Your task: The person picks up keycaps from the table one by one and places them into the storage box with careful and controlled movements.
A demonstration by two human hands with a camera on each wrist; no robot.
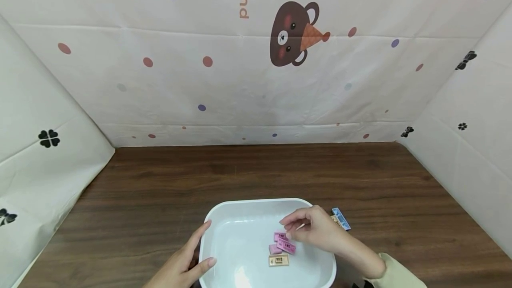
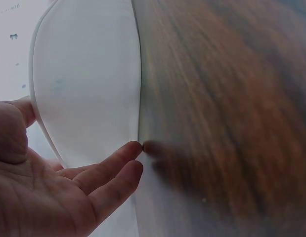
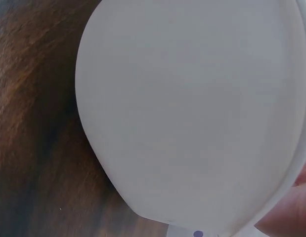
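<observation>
From my head, I look down at a white tray [image 1: 256,201] on the brown wooden table [image 1: 140,199]. My left hand [image 1: 184,259] is at its left side, fingers nearly straight and spread, with the index fingertip at the rim and the thumb reaching over it. My right hand [image 1: 310,228] is over the tray's right half, fingers bent, thumb and index a little apart; I cannot tell whether they have hold of anything. Just below those fingertips, in the tray, lie a lettered pink block [image 1: 280,236], a second lettered pink block [image 1: 286,246] against it and a plain pink piece [image 1: 275,249]. A tan block [image 1: 278,260] lies in front of them, nearer me. Outside the tray, beyond my right wrist, a blue block [image 1: 341,219] lies on the table beside a partly hidden tan piece [image 1: 334,219]. A pale sleeve [image 1: 400,272] covers my right forearm, and a printed sheet [image 1: 240,83] with a bear hangs behind the table.

From my left wrist, the tray's outer wall stands in front of my loosely extended fingers; two tips reach its lower edge, beside the wood.

From my right wrist, the tray's outside covers most of the view. Part of my hand shows beyond the rim, its fingertips out of sight.
</observation>
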